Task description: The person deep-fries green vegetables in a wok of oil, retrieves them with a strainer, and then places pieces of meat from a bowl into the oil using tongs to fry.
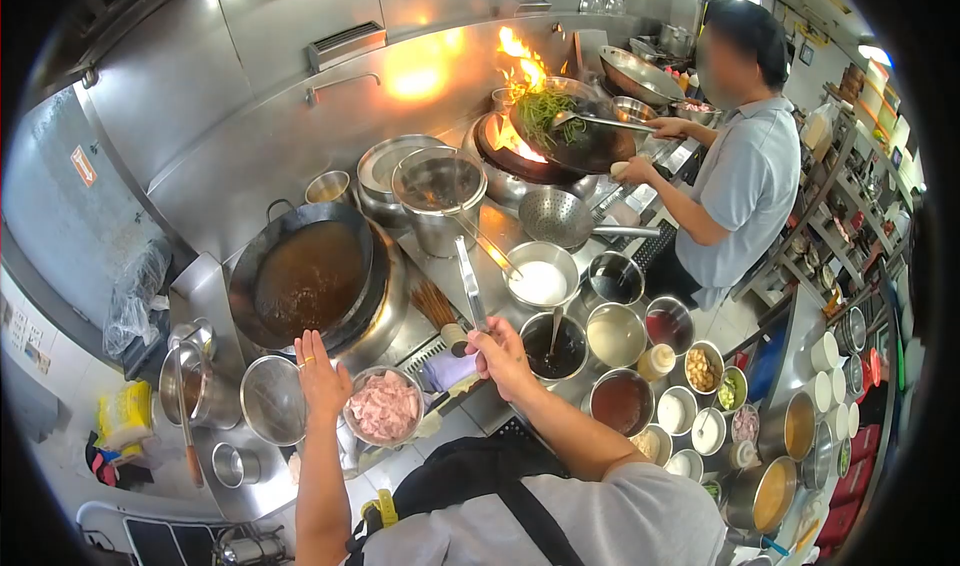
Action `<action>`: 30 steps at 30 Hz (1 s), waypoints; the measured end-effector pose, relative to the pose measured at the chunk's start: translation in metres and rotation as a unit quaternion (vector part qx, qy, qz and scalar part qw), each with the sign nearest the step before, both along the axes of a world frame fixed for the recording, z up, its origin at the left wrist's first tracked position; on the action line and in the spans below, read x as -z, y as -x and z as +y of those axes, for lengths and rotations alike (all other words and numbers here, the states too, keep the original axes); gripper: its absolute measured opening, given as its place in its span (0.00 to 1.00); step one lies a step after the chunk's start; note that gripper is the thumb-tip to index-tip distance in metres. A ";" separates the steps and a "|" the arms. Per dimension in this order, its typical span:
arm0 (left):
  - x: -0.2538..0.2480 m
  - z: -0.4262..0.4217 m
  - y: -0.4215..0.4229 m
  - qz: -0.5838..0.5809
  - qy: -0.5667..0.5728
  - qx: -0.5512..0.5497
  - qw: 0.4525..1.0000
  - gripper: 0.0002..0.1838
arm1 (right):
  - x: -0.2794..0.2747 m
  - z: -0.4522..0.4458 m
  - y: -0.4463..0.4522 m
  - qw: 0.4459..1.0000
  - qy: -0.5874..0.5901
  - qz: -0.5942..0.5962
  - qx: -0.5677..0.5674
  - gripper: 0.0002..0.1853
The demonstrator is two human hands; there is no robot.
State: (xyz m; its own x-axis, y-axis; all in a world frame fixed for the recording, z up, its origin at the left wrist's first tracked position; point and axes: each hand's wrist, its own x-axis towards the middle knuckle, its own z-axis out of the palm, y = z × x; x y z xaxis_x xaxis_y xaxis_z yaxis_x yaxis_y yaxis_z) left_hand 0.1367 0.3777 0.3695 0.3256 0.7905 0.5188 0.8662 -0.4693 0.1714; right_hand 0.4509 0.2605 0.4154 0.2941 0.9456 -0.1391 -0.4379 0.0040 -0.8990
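While the left hand [325,384] spreads palm-down near the wok [247,284], its fingers stretched out, only slightly apart and clasping nothing, the right hand [503,358] has its fingers clamped on the lower end of a slim metal utensil [468,276]. That low grip seems chosen for reach: the long end points up and away, well ahead of the knuckles. Brown liquid [315,274] fills the wok just beyond the left fingertips, which probably explains why they stop short of its rim.

Raw meat [385,406] sits in a bowl between the two hands, nearer the left fingers, likely to be handy for either. A mesh strainer [273,399] lies on the table just left of the left fingers, and a brush [434,306] rests left of the right fingers. Right of the right fingers stands a pot of dark sauce [557,344], its upright utensil presumably left in for quick serving. Well beyond, another person [752,166] tends flaming greens [545,116].
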 end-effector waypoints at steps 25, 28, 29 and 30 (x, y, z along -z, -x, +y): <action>0.203 -0.327 0.248 -0.471 0.144 -0.434 0.755 0.15 | -0.071 0.068 0.035 0.646 -0.170 -0.707 -0.231 0.22; 0.286 -0.373 0.208 -0.420 0.312 -0.438 0.731 0.21 | -0.075 0.073 0.060 0.507 -0.174 -0.791 -0.294 0.17; 0.333 -0.392 0.196 -0.425 0.356 -0.441 0.706 0.21 | -0.076 0.074 0.065 0.470 -0.174 -0.807 -0.312 0.15; 0.342 -0.405 0.173 -0.415 0.426 -0.461 0.658 0.21 | -0.074 0.076 0.069 0.469 -0.192 -0.804 -0.311 0.12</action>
State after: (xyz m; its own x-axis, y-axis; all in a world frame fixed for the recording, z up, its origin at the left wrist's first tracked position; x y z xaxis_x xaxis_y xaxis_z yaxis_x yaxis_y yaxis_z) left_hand -0.0360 -0.0275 0.0277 -0.6128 0.5719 -0.5453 0.1561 0.7641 0.6259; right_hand 0.3822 0.3361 0.4892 -0.6222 0.7828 0.0048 0.7815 0.6215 -0.0551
